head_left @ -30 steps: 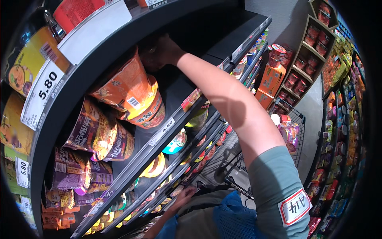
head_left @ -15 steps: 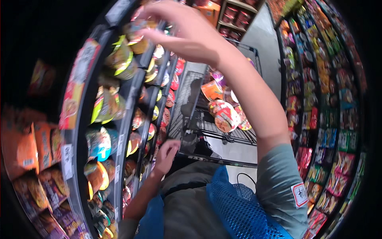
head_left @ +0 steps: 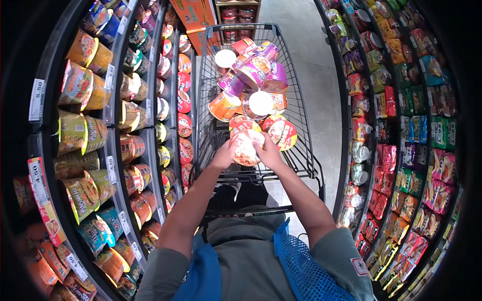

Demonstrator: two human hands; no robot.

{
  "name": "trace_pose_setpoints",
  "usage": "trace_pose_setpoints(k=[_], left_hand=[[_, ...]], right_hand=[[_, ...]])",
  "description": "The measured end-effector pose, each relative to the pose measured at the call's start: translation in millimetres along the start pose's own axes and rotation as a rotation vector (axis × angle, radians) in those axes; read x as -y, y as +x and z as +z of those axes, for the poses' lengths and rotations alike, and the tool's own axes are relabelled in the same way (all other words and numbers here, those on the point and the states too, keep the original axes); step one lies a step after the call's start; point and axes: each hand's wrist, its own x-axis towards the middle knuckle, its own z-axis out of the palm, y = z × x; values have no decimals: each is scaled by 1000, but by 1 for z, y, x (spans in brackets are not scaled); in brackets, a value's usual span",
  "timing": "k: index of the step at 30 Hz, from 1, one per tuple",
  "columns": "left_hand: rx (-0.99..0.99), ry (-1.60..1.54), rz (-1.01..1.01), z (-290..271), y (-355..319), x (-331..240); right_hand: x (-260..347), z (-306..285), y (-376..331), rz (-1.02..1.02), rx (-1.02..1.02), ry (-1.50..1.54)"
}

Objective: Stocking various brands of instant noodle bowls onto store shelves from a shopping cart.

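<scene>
Over the near end of a wire shopping cart [head_left: 297, 85], both my hands are closed around an instant noodle cup [head_left: 247, 146] with a red and pale lid. My left hand [head_left: 224, 155] grips its left side, and my right hand [head_left: 270, 153] has the right side with the thumb on top. Just beyond it in the cart lie red noodle cups [head_left: 282, 134], one to the right and one partly hidden behind. Farther in, purple noodle cups [head_left: 253, 70], an orange cup [head_left: 224, 106] and a white-lidded cup [head_left: 261, 103] are heaped together.
On the left, shelves carry rows of noodle cups [head_left: 85, 86] with price tags [head_left: 37, 99]. Racks of bagged noodles [head_left: 413, 129] line the right side. Orange cartons [head_left: 193, 15] stand beyond the cart, beside a shelf of jars [head_left: 237, 15]. The cart handle [head_left: 251, 211] crosses before my waist.
My right arm has come down from the left shelf to the cart. Both hands now hold a noodle cup together. My view has swung to face the cart squarely.
</scene>
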Motion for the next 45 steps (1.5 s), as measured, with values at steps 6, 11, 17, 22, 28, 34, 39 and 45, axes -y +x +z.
trace_pose_setpoints(k=[6,11,17,22,28,34,39,45], left_hand=[[-101,-182,107,-53,-97,-88],[-508,84,598,-123,-242,-141],[-816,-78,830,-182,-418,-186],[-443,-320,1087,-220,-510,-188],[-790,-300,1076,-200,-536,-183],[-815,-123,963,-176,-533,-161],[-722,-138,857,-160,-543,-139],[-712,-186,865,-140,-555,-112]], right_hand=[[120,-42,13,-208,162,355],[295,-69,3,-873,268,-20],[497,-53,-33,-1397,380,19],[590,-6,-52,-1296,575,199],[666,86,-27,-1182,773,741],[754,179,-13,-1190,677,770],[799,221,-8,-1434,598,553],[805,258,7,-1658,308,618]])
